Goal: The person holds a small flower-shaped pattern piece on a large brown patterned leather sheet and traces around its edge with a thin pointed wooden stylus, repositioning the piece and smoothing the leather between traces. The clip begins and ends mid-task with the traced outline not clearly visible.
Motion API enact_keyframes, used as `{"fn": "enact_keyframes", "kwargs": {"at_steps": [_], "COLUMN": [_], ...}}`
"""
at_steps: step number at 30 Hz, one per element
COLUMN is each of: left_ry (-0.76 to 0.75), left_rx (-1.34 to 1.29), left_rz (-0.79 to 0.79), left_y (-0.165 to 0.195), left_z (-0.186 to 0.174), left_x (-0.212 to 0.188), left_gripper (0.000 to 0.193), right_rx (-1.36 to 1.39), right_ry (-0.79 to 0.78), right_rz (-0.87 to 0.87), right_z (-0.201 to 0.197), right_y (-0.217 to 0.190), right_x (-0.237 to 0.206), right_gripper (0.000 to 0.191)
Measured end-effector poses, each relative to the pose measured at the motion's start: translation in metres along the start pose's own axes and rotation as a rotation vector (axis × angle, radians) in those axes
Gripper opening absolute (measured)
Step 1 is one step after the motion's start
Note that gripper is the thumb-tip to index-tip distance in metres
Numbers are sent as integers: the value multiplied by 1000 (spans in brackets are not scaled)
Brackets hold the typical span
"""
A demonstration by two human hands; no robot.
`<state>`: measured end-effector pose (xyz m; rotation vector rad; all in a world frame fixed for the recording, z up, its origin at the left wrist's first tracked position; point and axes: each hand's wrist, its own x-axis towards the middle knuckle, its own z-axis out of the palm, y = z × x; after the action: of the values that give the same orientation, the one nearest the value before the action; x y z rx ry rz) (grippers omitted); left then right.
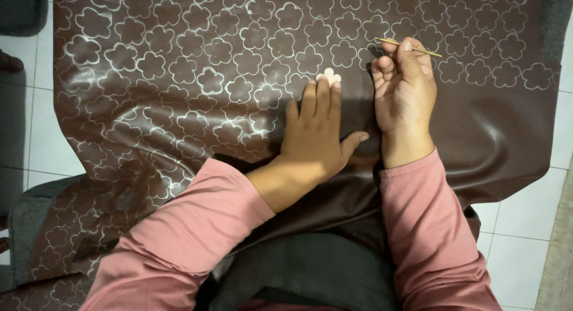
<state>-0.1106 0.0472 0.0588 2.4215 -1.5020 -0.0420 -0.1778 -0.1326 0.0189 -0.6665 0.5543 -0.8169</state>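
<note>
1. Reaching forward from the bottom edge, two arms in pink sleeves (197,239) stretch out over a dark lap and a sheet of brown leather (495,138) that drapes across it.
2. The left hand (313,138) lies flat on the leather, palm down, fingers straight and close together, thumb spread out to the side; it grips nothing.
3. Its fingertips press on a small pale flower-shaped template (329,76), which peeks out just beyond them and lies on the leather.
4. The right hand (403,90) sits just beside the left, curled closed around a thin yellowish pencil (412,48), pinched between thumb and fingers. The pencil lies slanted above the knuckles, both ends showing.
5. Farther out, the leather is covered with rows of white flower outlines (239,60), dense on the left and along the top, while the part near the right hand's wrist is bare.
6. White floor tiles (519,227) show round the leather's edges.
</note>
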Motion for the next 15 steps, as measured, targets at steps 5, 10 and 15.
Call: {"fn": "enact_keyframes", "kwargs": {"at_steps": [5, 10, 15], "left_ry": [-24, -26, -72], "left_rx": [2, 14, 25], "left_rz": [4, 12, 3], "left_y": [2, 1, 1], "left_z": [2, 1, 1], "left_x": [0, 0, 3], "left_gripper": [91, 91, 94], "right_rx": [-2, -11, -12], "right_ry": [8, 20, 16], "right_rz": [1, 7, 8], "right_z": [0, 1, 4], "right_y": [0, 0, -1], "right_x": [1, 1, -1], "right_gripper": [11, 11, 11]}}
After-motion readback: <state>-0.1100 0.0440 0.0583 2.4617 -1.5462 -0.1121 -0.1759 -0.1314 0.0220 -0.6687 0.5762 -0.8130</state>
